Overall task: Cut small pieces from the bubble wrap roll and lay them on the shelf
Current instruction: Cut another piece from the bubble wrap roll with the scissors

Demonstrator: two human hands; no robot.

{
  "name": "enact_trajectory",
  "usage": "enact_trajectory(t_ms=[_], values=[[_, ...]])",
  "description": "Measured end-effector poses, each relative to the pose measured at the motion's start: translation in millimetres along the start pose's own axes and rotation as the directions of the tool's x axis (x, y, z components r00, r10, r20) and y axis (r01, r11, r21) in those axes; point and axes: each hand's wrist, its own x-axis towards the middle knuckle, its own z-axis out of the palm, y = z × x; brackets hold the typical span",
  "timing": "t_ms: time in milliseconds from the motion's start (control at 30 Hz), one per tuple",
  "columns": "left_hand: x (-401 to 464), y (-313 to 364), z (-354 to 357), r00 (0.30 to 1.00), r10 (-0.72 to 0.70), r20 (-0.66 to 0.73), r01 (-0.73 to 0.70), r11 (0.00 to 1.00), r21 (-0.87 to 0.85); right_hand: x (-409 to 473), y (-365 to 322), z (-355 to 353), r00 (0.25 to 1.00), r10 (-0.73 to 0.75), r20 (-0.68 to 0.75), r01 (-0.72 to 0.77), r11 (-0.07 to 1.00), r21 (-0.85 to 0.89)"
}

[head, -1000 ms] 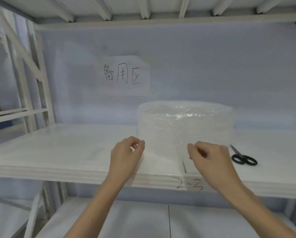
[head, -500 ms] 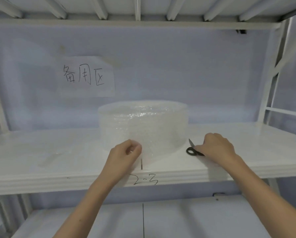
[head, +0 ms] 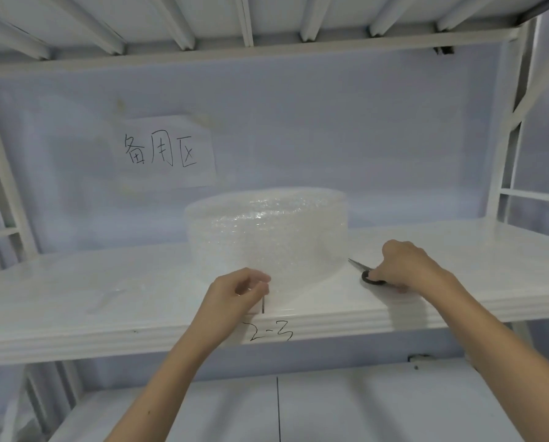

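White shelf (head: 75,301), bubble wrap roll (head: 267,237) centred. Left hand (head: 235,293) pinches its loose edge; right hand (head: 400,266) closes on scissors (head: 367,274) beside roll, grip apparently partial. Seat fingers before lifting.

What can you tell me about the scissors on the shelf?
The scissors lie flat on the white shelf, just right of the bubble wrap roll. One black handle loop and thin grey metal blades show, pointing back-left toward the roll. The right hand covers the rest, fingers on the loop. The blades look closed.
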Motion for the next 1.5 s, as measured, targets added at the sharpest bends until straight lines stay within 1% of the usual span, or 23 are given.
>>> enact_trajectory(t_ms=[67, 100, 167, 200, 267, 300, 333, 367, 433, 500, 567, 633, 700, 800, 867, 933, 1033, 1167, 1300, 1500], values=[[-2, 5, 2, 1.000, 0.004, 0.029, -0.003, 1.000, -0.026, -5, 10, -8, 1.000, 0.013, 0.003, -0.014, 0.985, 0.172], [-2, 8, 3, 0.999, 0.003, 0.036, -0.001, 0.999, -0.032, -8, 16, -11, 1.000, 0.018, 0.014, -0.021, 0.958, 0.286], [-2, 10, 2, 0.999, -0.003, 0.037, 0.004, 1.000, -0.029, -17, 29, -16, 0.998, 0.019, 0.063, -0.049, 0.845, 0.532], [-1, 10, -1, 0.999, -0.010, 0.035, 0.011, 1.000, -0.028, -22, 34, -17, 0.994, 0.007, 0.105, -0.074, 0.754, 0.652], [0, 11, -7, 0.998, -0.033, 0.047, 0.034, 0.999, -0.015, -35, 39, -14, 0.979, -0.030, 0.203, -0.159, 0.512, 0.844], [1, 11, -10, 0.997, -0.048, 0.066, 0.047, 0.999, 0.007, -41, 39, -10, 0.967, -0.078, 0.242, -0.193, 0.397, 0.897], [0, 11, -12, 0.994, -0.061, 0.092, 0.057, 0.998, 0.041, -50, 37, -6, 0.952, -0.142, 0.272, -0.218, 0.312, 0.925], [0, 11, -12, 0.990, -0.069, 0.120, 0.059, 0.994, 0.089, -58, 33, -1, 0.932, -0.212, 0.294, -0.234, 0.268, 0.935], [-2, 10, -10, 0.983, -0.084, 0.164, 0.055, 0.983, 0.177, -74, 21, 13, 0.887, -0.325, 0.327, -0.239, 0.284, 0.929], [-3, 9, -8, 0.979, -0.099, 0.178, 0.059, 0.974, 0.221, -88, 8, 29, 0.848, -0.407, 0.341, -0.229, 0.299, 0.927], [-4, 9, -8, 0.978, -0.108, 0.176, 0.068, 0.973, 0.221, -99, -4, 47, 0.808, -0.488, 0.330, -0.235, 0.247, 0.940], [-6, 10, -8, 0.977, -0.128, 0.168, 0.095, 0.977, 0.193, -108, -11, 65, 0.780, -0.538, 0.321, -0.258, 0.192, 0.947], [-7, 12, -9, 0.980, -0.142, 0.138, 0.115, 0.976, 0.187, -113, -16, 81, 0.763, -0.551, 0.338, -0.285, 0.182, 0.941], [-7, 14, -10, 0.988, -0.132, 0.083, 0.109, 0.965, 0.240, -119, -17, 100, 0.719, -0.572, 0.394, -0.355, 0.185, 0.916], [-8, 13, -10, 0.989, -0.131, 0.066, 0.110, 0.960, 0.259, -122, -17, 108, 0.687, -0.584, 0.433, -0.386, 0.213, 0.898], [-8, 13, -9, 0.990, -0.129, 0.066, 0.108, 0.960, 0.257, -123, -17, 113, 0.659, -0.590, 0.466, -0.388, 0.264, 0.883], [-8, 15, -8, 0.991, -0.111, 0.081, 0.089, 0.967, 0.239, -122, -19, 117, 0.625, -0.607, 0.490, -0.393, 0.298, 0.870], [-9, 15, -8, 0.985, -0.117, 0.129, 0.098, 0.985, 0.143, -113, -27, 117, 0.605, -0.647, 0.465, -0.388, 0.271, 0.881], [-9, 11, -8, 0.976, -0.124, 0.178, 0.110, 0.990, 0.086, -101, -41, 114, 0.599, -0.666, 0.445, -0.389, 0.244, 0.888], [-9, 8, -10, 0.963, -0.127, 0.238, 0.110, 0.990, 0.086, -90, -48, 121, 0.566, -0.699, 0.437, -0.365, 0.262, 0.893]])
